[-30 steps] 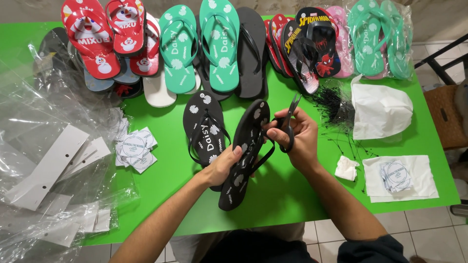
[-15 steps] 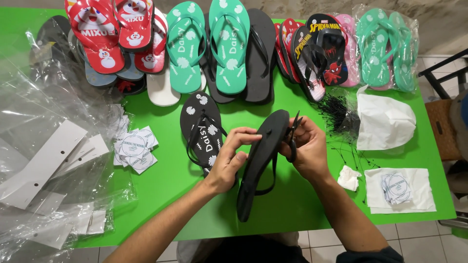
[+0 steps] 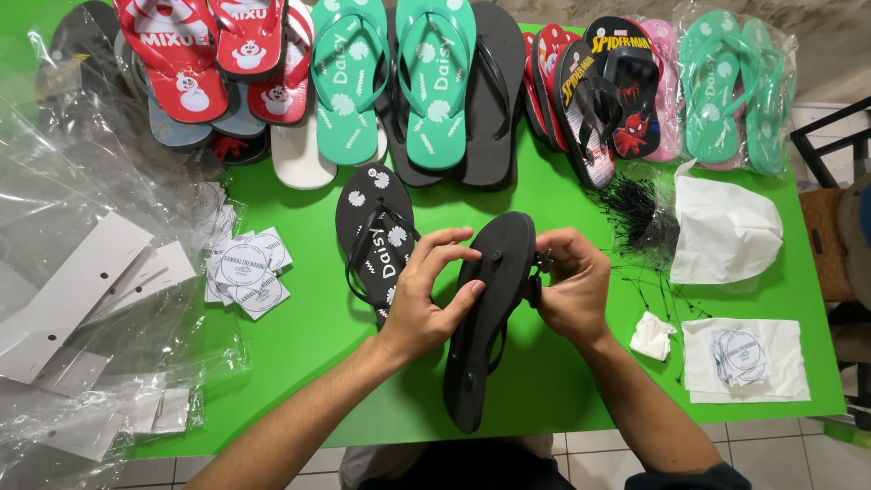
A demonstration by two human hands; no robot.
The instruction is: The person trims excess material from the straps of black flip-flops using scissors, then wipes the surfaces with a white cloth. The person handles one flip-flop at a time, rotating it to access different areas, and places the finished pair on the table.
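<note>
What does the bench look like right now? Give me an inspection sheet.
Surface: green table, mostly covered.
Job's things: black flip-flop held sole-up on edge; its mate lies flat beside it.
Clutter: rows of flip-flops, round paper tags, clear plastic bags, black ties, white bag.
Grippers: left hand grips the sole; right hand holds a small dark tool at its edge.
Cables: nothing seen.
Surroundings: tiled floor, chair at right.

left hand (image 3: 426,295) fingers curled, gripping; right hand (image 3: 567,286) closed tight; forearms angled inward, converging.
</note>
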